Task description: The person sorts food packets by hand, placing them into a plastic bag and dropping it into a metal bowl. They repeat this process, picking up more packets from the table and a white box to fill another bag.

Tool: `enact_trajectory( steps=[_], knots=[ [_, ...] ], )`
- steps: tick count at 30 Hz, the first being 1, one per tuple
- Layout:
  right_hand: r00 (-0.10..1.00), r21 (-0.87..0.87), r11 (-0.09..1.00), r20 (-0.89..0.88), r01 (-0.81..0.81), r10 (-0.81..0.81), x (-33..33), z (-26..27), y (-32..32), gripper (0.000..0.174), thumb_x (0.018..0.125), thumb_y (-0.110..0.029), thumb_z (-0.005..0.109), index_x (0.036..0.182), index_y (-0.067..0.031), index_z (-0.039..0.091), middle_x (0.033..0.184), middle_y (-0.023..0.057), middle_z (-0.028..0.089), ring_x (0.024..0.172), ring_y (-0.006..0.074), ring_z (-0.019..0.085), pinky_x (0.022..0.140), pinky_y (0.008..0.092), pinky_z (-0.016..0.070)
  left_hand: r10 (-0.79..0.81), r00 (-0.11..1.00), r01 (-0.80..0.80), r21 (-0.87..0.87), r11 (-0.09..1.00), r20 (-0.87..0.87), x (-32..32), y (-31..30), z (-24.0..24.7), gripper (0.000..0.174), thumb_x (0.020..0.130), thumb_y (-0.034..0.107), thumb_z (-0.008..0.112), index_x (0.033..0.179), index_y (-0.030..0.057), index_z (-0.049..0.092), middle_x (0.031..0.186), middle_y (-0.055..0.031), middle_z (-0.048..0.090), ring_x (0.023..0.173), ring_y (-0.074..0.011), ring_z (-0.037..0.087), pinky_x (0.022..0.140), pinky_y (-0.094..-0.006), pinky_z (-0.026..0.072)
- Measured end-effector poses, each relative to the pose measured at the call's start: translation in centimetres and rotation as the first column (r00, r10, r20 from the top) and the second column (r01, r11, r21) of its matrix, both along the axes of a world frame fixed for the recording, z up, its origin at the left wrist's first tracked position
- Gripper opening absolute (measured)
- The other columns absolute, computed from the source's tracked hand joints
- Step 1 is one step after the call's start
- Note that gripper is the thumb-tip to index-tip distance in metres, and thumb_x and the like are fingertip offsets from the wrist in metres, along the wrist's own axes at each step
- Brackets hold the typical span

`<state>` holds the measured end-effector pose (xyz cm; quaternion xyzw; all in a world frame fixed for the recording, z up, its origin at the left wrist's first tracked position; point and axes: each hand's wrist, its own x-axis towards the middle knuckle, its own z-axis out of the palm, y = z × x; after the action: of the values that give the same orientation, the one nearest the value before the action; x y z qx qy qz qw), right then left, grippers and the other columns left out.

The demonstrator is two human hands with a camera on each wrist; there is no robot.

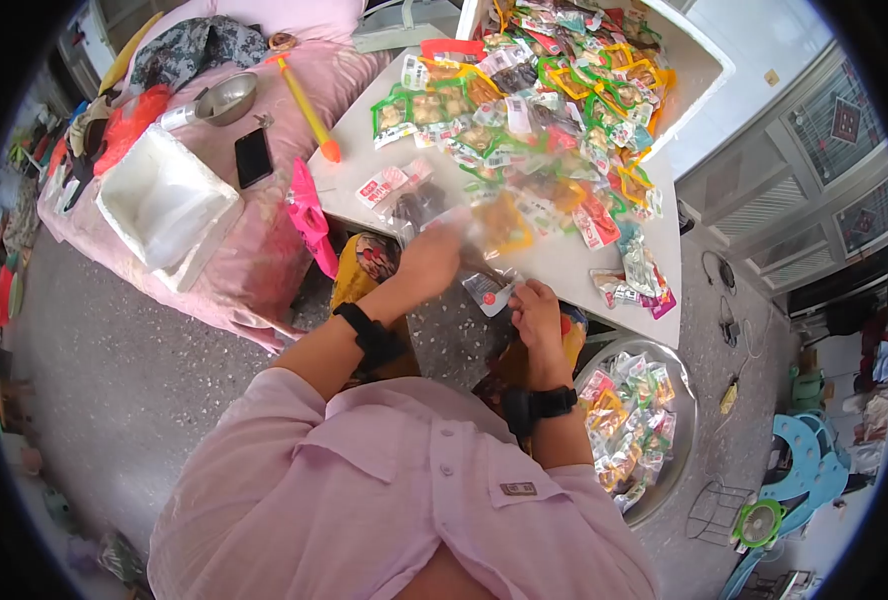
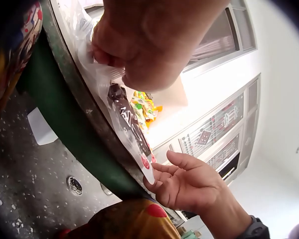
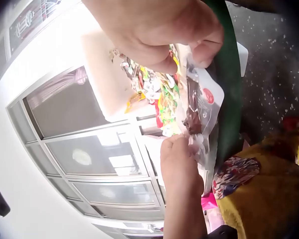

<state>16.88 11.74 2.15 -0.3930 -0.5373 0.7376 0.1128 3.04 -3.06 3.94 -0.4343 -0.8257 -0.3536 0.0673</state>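
A clear plastic bag (image 2: 145,172) with a dark brown piece of food (image 2: 128,117) inside and a red round mark near its corner is stretched between both hands at the table's front edge. My left hand (image 1: 432,262) grips one end, its fingers curled into the crumpled plastic in the left wrist view. The right hand (image 1: 537,312) pinches the opposite end close to the red mark, thumb and fingertips at the film. Just beyond the hands lie a similar dark packet (image 1: 417,205) and a blurred yellow-edged packet (image 1: 502,222).
Colourful snack packets spill from a white foam box (image 1: 699,75) over the table (image 1: 604,285). A metal basin (image 1: 686,420) full of packets stands on the floor at right. On the pink bed at left are another foam box (image 1: 149,205), a phone (image 1: 254,157) and a metal bowl (image 1: 228,98).
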Motion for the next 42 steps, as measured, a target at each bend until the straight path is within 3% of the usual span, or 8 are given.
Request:
enact_trajectory(
  steps=[3,10,16,19,26,29,36,42],
  knots=[
    [0.977,-0.190,0.966,-0.156,-0.173,0.145,-0.4,-1.6,-0.2,0.025,0.077,-0.010,0.052,0.100,-0.0029,0.044,0.085,0.0025,0.051,0.071,0.0121,0.052,0.053,0.0253,0.0445,-0.013,0.999,0.014,0.031,0.999,-0.039,-0.2,0.0,-0.2,0.016,0.073,0.008,0.045,0.088,0.0022,0.045,0.083,-0.0181,0.052,0.080,-0.0342,0.051,0.069,-0.0407,0.0423],
    [0.800,-0.435,0.858,-0.598,-0.274,-0.047,-1.3,-1.4,-2.7,0.016,0.082,-0.007,0.047,0.097,-0.0025,0.043,0.092,0.0088,0.051,0.081,0.0212,0.053,0.068,0.0357,0.0477,-0.044,0.993,0.036,-0.075,0.997,-0.105,0.5,-0.8,1.7,0.013,0.071,0.007,0.047,0.083,0.0034,0.047,0.086,-0.0151,0.052,0.080,-0.0326,0.052,0.070,-0.0401,0.0429],
    [0.814,-0.438,0.886,-0.565,-0.153,-0.139,-3.0,0.2,-3.5,0.016,0.083,-0.004,0.044,0.098,-0.0001,0.044,0.092,0.0120,0.051,0.076,0.0223,0.055,0.068,0.0351,0.0475,-0.081,0.968,0.063,-0.081,0.995,-0.236,0.0,-0.9,2.8,0.012,0.068,0.007,0.048,0.079,0.0042,0.049,0.081,-0.0125,0.050,0.077,-0.0311,0.052,0.065,-0.0380,0.0439],
    [0.824,-0.181,0.979,-0.565,-0.088,-0.031,-3.7,0.0,-3.3,0.012,0.084,-0.005,0.042,0.095,0.0004,0.045,0.091,0.0128,0.051,0.075,0.0227,0.055,0.068,0.0353,0.0475,-0.055,0.980,0.037,-0.095,0.995,-0.193,0.1,-1.2,3.5,0.014,0.068,0.007,0.048,0.082,0.0044,0.050,0.080,-0.0123,0.050,0.075,-0.0310,0.052,0.064,-0.0378,0.0440],
    [0.800,-0.416,0.909,-0.548,-0.006,-0.246,-2.4,1.0,-3.5,0.012,0.084,-0.004,0.041,0.095,-0.0008,0.045,0.088,0.0097,0.051,0.078,0.0203,0.055,0.065,0.0348,0.0472,-0.035,0.981,0.036,0.002,0.999,-0.192,0.4,-1.3,3.9,0.019,0.068,0.007,0.049,0.087,0.0048,0.050,0.080,-0.0131,0.050,0.074,-0.0312,0.053,0.061,-0.0383,0.0442],
    [0.827,0.125,0.988,-0.562,0.087,-0.001,-2.8,-1.4,-4.0,0.012,0.084,-0.006,0.043,0.095,-0.0014,0.045,0.086,0.0072,0.051,0.080,0.0173,0.054,0.063,0.0328,0.0465,-0.079,0.981,0.066,-0.076,0.995,-0.178,1.2,-0.6,3.7,0.017,0.068,0.008,0.050,0.084,0.0047,0.049,0.079,-0.0136,0.049,0.072,-0.0313,0.053,0.060,-0.0385,0.0443],
    [0.825,-0.349,0.933,-0.552,-0.093,-0.124,-6.0,0.7,-4.1,0.011,0.082,-0.006,0.046,0.093,-0.0033,0.046,0.087,0.0054,0.051,0.072,0.0116,0.051,0.056,0.0245,0.0457,-0.131,0.979,0.126,-0.044,0.991,-0.156,2.5,0.5,3.1,0.016,0.065,0.011,0.055,0.078,0.0044,0.049,0.079,-0.0136,0.050,0.069,-0.0313,0.054,0.057,-0.0389,0.0445],
    [0.931,-0.102,0.958,-0.282,-0.267,0.230,-5.4,1.8,-3.2,0.009,0.079,-0.005,0.045,0.088,-0.0047,0.049,0.072,0.0030,0.053,0.058,0.0116,0.052,0.044,0.0222,0.0417,-0.111,0.978,0.108,-0.029,0.994,-0.179,2.0,0.2,2.8,0.015,0.063,0.012,0.056,0.075,0.0050,0.050,0.075,-0.0115,0.049,0.067,-0.0300,0.054,0.054,-0.0371,0.0445]
  ],
)
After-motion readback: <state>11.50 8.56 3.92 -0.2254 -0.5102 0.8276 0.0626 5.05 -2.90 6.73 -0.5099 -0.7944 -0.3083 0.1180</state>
